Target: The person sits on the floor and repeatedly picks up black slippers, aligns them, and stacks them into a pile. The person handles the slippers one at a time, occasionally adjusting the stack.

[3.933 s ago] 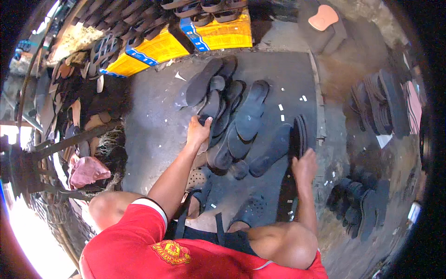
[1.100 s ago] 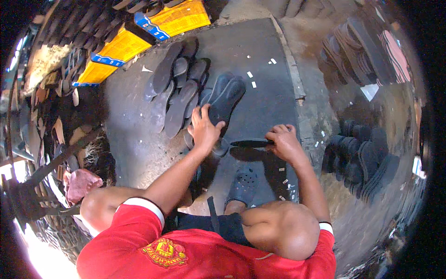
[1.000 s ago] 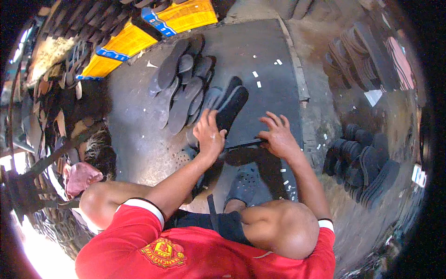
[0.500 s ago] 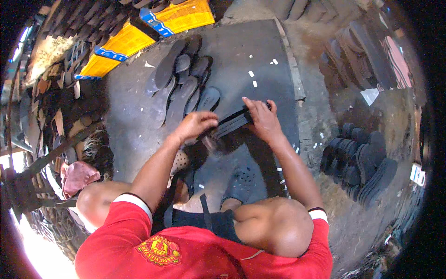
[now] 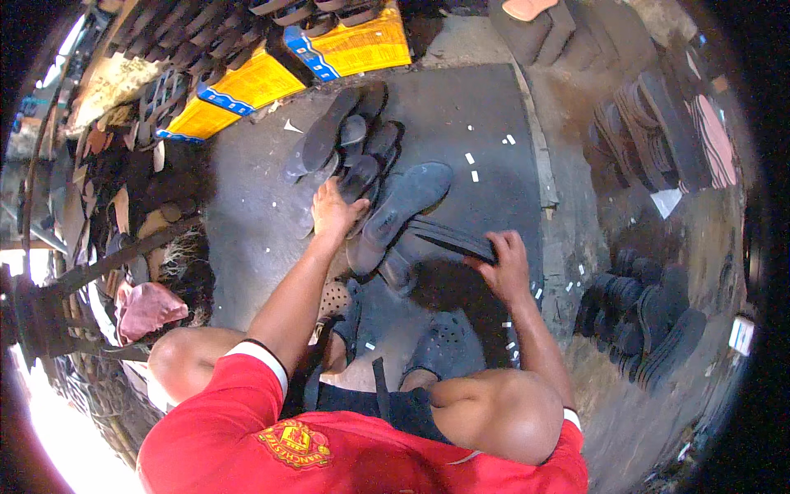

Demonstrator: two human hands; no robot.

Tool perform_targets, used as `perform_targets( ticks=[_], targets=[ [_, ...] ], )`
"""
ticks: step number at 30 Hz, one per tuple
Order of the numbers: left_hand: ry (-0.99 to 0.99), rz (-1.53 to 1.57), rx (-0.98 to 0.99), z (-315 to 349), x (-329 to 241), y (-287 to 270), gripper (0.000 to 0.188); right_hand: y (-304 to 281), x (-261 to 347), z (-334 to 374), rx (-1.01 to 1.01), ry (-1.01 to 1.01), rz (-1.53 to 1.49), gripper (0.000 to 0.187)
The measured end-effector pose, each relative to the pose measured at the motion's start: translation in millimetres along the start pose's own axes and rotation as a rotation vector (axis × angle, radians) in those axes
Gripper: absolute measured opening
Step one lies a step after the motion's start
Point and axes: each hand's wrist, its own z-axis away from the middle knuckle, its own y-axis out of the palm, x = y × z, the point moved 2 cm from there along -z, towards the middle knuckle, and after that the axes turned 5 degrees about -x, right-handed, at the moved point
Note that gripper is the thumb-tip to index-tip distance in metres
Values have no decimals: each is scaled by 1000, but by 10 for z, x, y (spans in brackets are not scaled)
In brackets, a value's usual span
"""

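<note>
My left hand (image 5: 336, 212) is at the near edge of a pile of dark shoe soles, its thumb and fingers closed on one grey-black sole (image 5: 360, 174). My right hand (image 5: 504, 262) grips the right end of a stack of dark soles (image 5: 453, 236), whose layered edges face up. The far end of that stack reaches a long worn sole (image 5: 410, 202) lying slantwise between my hands. More soles (image 5: 322, 136) overlap beyond my left hand. Part of the left fingers' hold is hidden.
Yellow and blue boxes (image 5: 350, 48) stand at the far left, with rows of dark soles behind them. On the right are stacked soles (image 5: 638, 132) and another dark sole heap (image 5: 642, 309). White scraps (image 5: 471, 158) dot the dark floor mat (image 5: 444, 107). A pink cloth (image 5: 150, 311) lies left.
My left hand has left the sole stack and moved to the pile. My right hand has drawn nearer with the stack. A long sole now lies between them. The view has shifted.
</note>
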Motion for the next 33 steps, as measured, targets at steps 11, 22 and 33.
perform_targets(
  ticks=[11,22,33],
  targets=[
    [486,301,360,13,-1198,-245,55,-351,383,218,136,-267,128,67],
    [1076,124,733,748,-1349,365,85,8,-8,366,180,77,351,78],
    [1306,475,693,701,-2191,-210,63,-153,-93,863,-194,239,45,68]
  ],
)
